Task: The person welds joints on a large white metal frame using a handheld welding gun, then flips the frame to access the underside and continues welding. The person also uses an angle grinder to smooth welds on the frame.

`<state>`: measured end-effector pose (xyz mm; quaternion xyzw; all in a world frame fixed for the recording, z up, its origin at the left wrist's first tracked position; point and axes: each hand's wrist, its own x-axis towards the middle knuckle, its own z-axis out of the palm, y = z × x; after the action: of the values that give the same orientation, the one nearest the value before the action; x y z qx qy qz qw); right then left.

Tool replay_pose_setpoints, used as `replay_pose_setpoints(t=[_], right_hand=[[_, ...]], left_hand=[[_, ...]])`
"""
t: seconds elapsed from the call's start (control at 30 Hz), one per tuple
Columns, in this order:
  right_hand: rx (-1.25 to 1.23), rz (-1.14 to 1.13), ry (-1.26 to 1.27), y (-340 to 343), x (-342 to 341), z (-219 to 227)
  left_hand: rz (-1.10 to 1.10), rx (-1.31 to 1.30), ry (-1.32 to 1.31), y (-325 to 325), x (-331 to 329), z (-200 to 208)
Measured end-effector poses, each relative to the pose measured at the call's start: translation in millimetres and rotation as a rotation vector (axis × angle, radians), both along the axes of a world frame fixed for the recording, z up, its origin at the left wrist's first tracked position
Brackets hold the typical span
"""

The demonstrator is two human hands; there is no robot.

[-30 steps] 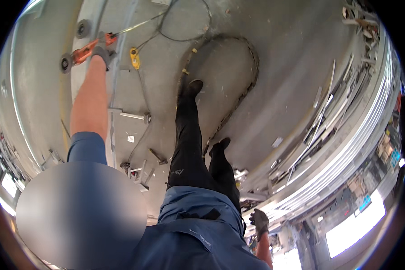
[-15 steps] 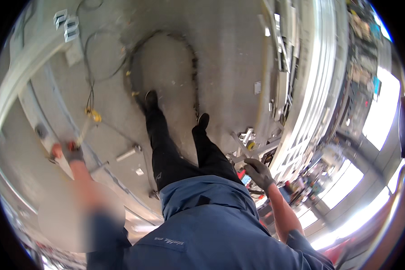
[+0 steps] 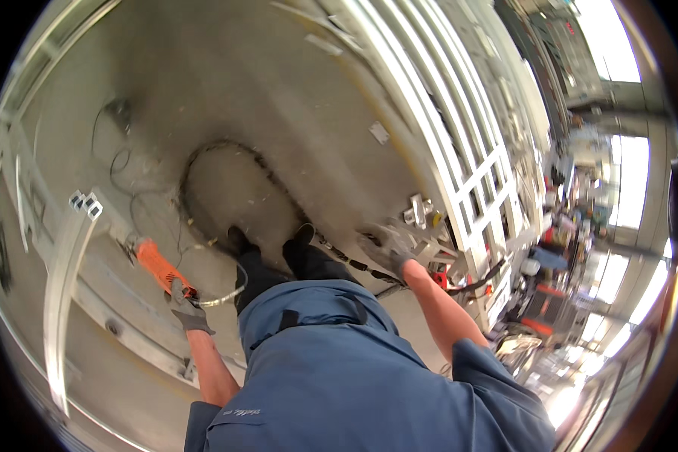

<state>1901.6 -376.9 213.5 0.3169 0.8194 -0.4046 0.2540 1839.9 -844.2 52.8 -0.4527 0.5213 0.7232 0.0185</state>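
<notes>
An orange angle grinder [image 3: 157,265] is in my left hand [image 3: 186,307], whose grey-gloved fingers wrap round the rear of its body. The tool's metal head points away to the far left, close to a pale metal beam. A light cable [image 3: 230,295] loops from its rear end toward my legs. My right hand [image 3: 388,247], gloved too, reaches forward with fingers apart and somewhat blurred. Nothing shows in it. It is nearest to a small cluster of bright metal pieces [image 3: 422,212] on the right.
A dark cable or chain [image 3: 258,156] forms a long loop on the floor before my feet. Long silvery profiles [image 3: 429,113] are stacked along the right. A metal frame [image 3: 62,301] rises at the left. Thin cords [image 3: 120,167] lie on the floor ahead.
My view has turned and shifted. My left hand has moved away from the beam, and the orange grinder now shows plainly in it. My right hand has moved forward, its fingers spreading.
</notes>
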Motion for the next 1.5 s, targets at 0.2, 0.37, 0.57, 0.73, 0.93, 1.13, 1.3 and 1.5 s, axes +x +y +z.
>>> replay_pose_setpoints(t=[0.2, 0.37, 0.57, 0.73, 0.93, 1.13, 1.3, 1.5], right_hand=[[-0.319, -0.346, 0.318, 45.0, 20.3, 2.8], [-0.717, -0.758, 0.762, 114.6, 58.6, 26.1], [-0.827, -1.014, 1.435, 183.5, 188.2, 61.9], [-0.347, -1.359, 1.752, 195.5, 292.0, 85.7], [0.08, -1.804, 1.784, 206.1, 332.6, 78.0], [0.209, -1.972, 1.768, 251.5, 285.5, 64.6], [0.286, -2.135, 1.739, 301.6, 248.4, 67.7], [0.244, -2.393, 1.342, 337.6, 232.4, 52.6]], left_hand=[[-0.845, 0.024, 0.302, 176.5, -43.5, 93.7], [-1.474, 0.116, 0.554, 379.2, -18.8, 204.4], [-2.163, 0.712, 0.263, 555.6, 83.3, 276.0], [-2.744, 0.918, -0.015, 660.7, 156.9, 276.4], [-3.234, 1.049, 0.108, 743.9, 189.4, 269.3], [-3.561, 1.11, -0.317, 839.3, 159.8, 237.3], [-3.389, 1.07, -0.953, 889.8, 135.9, 219.3], [-3.383, 1.231, -0.563, 894.2, 131.2, 145.5]])
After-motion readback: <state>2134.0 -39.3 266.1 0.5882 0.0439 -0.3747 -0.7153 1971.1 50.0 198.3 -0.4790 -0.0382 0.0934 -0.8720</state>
